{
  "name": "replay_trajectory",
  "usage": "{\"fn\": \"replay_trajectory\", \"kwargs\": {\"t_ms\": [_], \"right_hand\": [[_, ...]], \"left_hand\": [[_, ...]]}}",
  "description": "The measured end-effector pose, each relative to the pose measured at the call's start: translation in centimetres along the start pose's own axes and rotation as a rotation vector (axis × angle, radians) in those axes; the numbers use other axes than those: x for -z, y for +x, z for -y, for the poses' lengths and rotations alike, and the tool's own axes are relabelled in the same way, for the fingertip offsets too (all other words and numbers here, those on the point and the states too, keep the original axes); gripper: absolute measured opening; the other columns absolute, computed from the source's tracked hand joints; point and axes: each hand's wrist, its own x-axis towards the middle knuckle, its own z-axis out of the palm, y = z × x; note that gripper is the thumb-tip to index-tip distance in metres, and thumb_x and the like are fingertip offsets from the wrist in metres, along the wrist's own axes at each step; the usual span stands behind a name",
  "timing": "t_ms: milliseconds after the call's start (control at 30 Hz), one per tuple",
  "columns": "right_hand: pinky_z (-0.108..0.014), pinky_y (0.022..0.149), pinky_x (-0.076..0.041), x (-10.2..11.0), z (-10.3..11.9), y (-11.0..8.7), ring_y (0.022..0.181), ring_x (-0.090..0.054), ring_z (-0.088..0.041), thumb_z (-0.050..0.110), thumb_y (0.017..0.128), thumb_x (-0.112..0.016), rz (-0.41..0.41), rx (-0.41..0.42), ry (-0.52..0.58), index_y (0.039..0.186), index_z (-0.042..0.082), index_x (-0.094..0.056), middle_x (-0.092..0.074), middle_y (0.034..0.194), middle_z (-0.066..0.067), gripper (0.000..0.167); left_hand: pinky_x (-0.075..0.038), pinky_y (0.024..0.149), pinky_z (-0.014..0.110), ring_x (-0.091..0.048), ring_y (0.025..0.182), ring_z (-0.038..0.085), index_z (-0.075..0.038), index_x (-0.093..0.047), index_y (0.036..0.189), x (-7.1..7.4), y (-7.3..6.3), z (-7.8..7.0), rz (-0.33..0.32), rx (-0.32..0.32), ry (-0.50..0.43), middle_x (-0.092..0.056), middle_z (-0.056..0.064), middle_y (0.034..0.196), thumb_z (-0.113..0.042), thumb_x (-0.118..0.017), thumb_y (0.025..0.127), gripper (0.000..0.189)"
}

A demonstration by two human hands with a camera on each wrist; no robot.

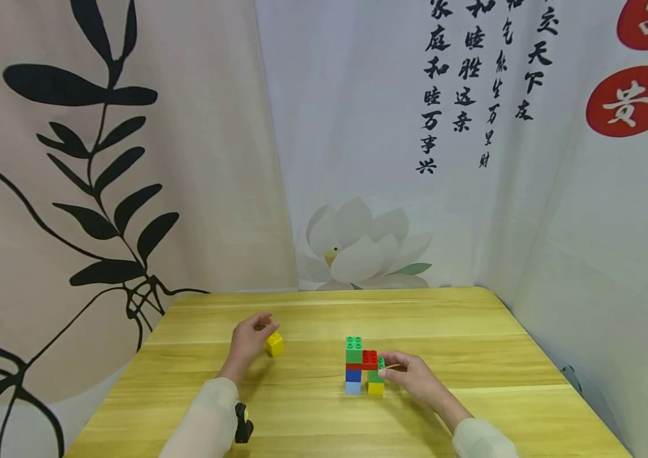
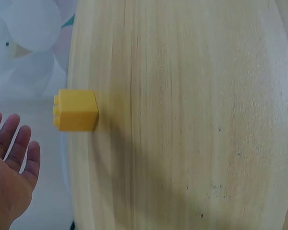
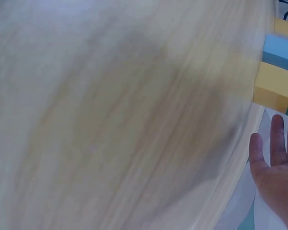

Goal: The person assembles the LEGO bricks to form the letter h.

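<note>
A small block structure stands at the table's middle right. Its left column has a light blue block (image 1: 352, 387) at the base, a blue block (image 1: 353, 375) above and a green block (image 1: 354, 353) on top. Red blocks (image 1: 368, 360) span to a right column with a yellow block (image 1: 375, 388) at its foot. My right hand (image 1: 415, 375) pinches a green block (image 1: 381, 363) at the structure's right side, thumb in front. Over at the left, a separate studded yellow block (image 2: 77, 110) sits beside my left hand (image 1: 251, 340), whose fingers are relaxed.
The wooden table (image 1: 301, 432) reaches back to a curtain (image 1: 215, 159) printed with dark leaves, a flower and writing. A black strap-like device (image 1: 243, 423) is on the left wrist.
</note>
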Motion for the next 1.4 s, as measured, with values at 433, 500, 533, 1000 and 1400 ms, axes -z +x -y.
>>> {"fn": "replay_trajectory", "kwargs": {"t_ms": [433,500,533,1000,1400], "right_hand": [[-0.038,0.088,-0.052,0.2,-0.1,0.1,0.105,-0.061,-0.024,0.029,0.094,-0.070,0.019,0.000,0.013,0.131,0.001,-0.060,-0.065,0.116,-0.007,0.048],[-0.038,0.088,-0.052,0.2,-0.2,0.2,0.105,-0.060,-0.023,0.031,0.093,-0.070,0.020,0.000,0.007,0.131,0.002,-0.060,-0.065,0.115,-0.006,0.048],[-0.038,0.088,-0.052,0.2,-0.2,0.2,0.105,-0.060,-0.023,0.032,0.093,-0.070,0.020,0.000,0.002,0.131,0.002,-0.060,-0.065,0.115,-0.006,0.049],[-0.038,0.086,-0.052,-0.1,-0.2,0.2,0.104,-0.060,-0.022,0.035,0.091,-0.072,-0.006,-0.015,-0.033,0.131,0.002,-0.060,-0.066,0.115,-0.005,0.053],[-0.038,0.087,-0.052,0.2,0.0,0.1,0.104,-0.061,-0.022,0.034,0.092,-0.071,-0.002,-0.027,-0.036,0.131,0.002,-0.060,-0.065,0.116,-0.006,0.051]], "left_hand": [[-0.047,0.096,0.049,-0.052,0.120,0.036,0.002,-0.055,0.137,0.4,-0.7,2.4,-0.026,0.096,-0.021,-0.053,0.023,0.136,-0.029,-0.069,0.096,0.053],[-0.047,0.096,0.050,-0.051,0.121,0.038,0.003,-0.052,0.138,0.2,-0.8,2.8,-0.020,0.111,-0.023,-0.052,0.024,0.137,-0.028,-0.069,0.095,0.056],[-0.046,0.097,0.050,-0.050,0.121,0.039,0.004,-0.051,0.138,0.0,-0.7,3.0,-0.018,0.118,-0.029,-0.051,0.025,0.137,-0.027,-0.070,0.094,0.056],[-0.047,0.096,0.051,-0.052,0.121,0.043,0.008,-0.047,0.137,-1.1,-0.8,4.4,-0.013,0.137,-0.060,-0.050,0.029,0.132,-0.019,-0.071,0.093,0.057],[-0.044,0.100,0.054,-0.051,0.121,0.046,0.011,-0.050,0.131,-1.6,-0.6,4.4,-0.032,0.129,-0.016,-0.053,0.032,0.129,-0.015,-0.073,0.091,0.053]]}}
